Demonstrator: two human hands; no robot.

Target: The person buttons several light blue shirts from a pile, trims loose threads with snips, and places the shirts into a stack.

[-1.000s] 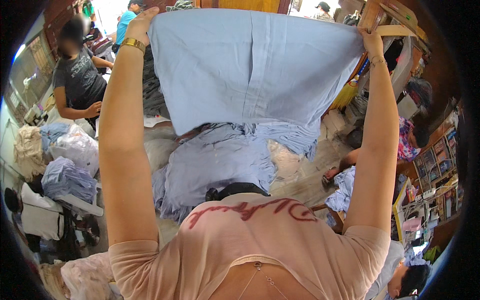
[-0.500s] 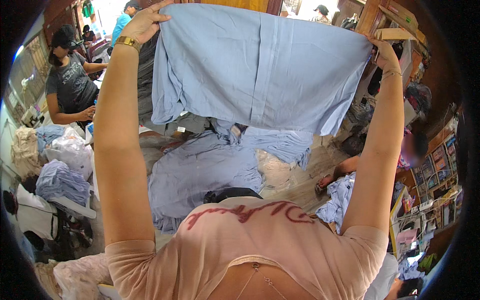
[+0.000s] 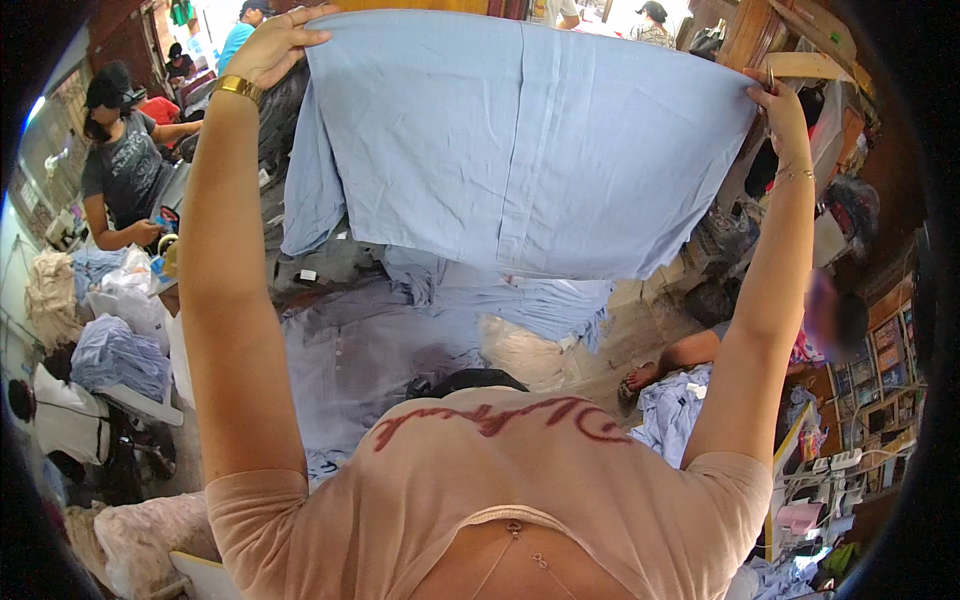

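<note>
A light blue shirt (image 3: 430, 150) is stretched wide between my raised hands, with its vertical front strip near the middle. My left hand (image 3: 275, 48) pinches its upper left corner, and a loose fold, perhaps a sleeve, hangs below that side. At the upper right corner my right hand (image 3: 785, 115) grips the cloth edge. A thin dark thing shows at those fingers, too small to name. Below the shirt, more blue garments (image 3: 345, 350) lie spread out in front of me, with a clear plastic bag (image 3: 525, 355) of pale cloth beside them.
A co-worker in a dark shirt (image 3: 130, 170) stands at the left. Folded blue cloth (image 3: 120, 355) is stacked below. At the right, a seated person's leg (image 3: 685, 352) reaches near a blue cloth heap (image 3: 670, 410). A cluttered shelf (image 3: 890, 345) lines the right side.
My hands have moved slightly farther apart, and the shirt hangs flatter. Its loose left fold has swung outward. The co-worker at the left has shifted their arms.
</note>
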